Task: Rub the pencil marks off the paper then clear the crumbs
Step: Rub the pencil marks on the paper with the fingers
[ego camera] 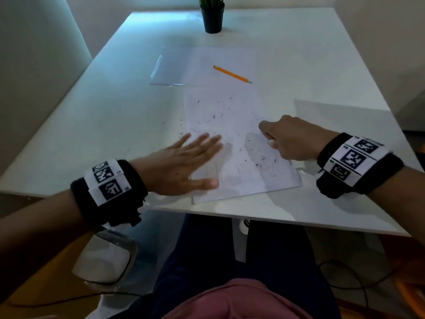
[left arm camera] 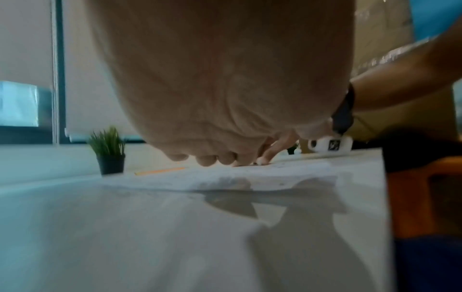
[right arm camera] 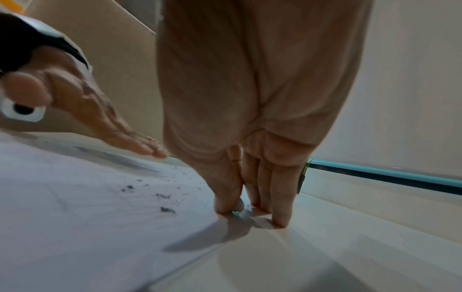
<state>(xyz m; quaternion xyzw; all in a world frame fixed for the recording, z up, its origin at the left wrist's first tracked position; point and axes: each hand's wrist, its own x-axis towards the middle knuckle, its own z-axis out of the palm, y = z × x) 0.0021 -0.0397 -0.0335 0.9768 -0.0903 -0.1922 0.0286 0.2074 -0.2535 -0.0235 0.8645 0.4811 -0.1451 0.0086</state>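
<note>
head view: paper [ego camera: 232,143] lies near the front edge of the table [ego camera: 115,116], its near corner turned toward the table's front right corner. dark crumbs [ego camera: 213,116] are scattered over the sheet's far half and a few lie off its left edge on the bare table. left hand [ego camera: 184,162] is flat, fingers spread and straight, pressing the sheet's left side. right hand [ego camera: 292,139] is bunched at the sheet's right edge, fingertips down; something small and pale shows under them, probably an eraser, cannot tell for sure. faint grey marks remain on the near right part. pencil [ego camera: 232,74] lies well apart toward the far edge, on a clear sleeve [ego camera: 179,65]; potted plant [ego camera: 212,17] stands at the far edge.

left wrist view: palm low over the table, fingertips [left arm camera: 207,161] on the sheet; the paper's near edge lifts slightly off the surface.

right wrist view: fingers [right arm camera: 280,197] together, tips pressed at the paper's edge; whether they pinch an eraser is not clear. crumbs [right arm camera: 166,209] sit just beside them.

judgement: rubbing is still in hand. keep the flat hand close to the rubbed patch, stroke away from it so the sheet does not buckle, use short light strokes, and leave the crumbs until the grey is gone.
</note>
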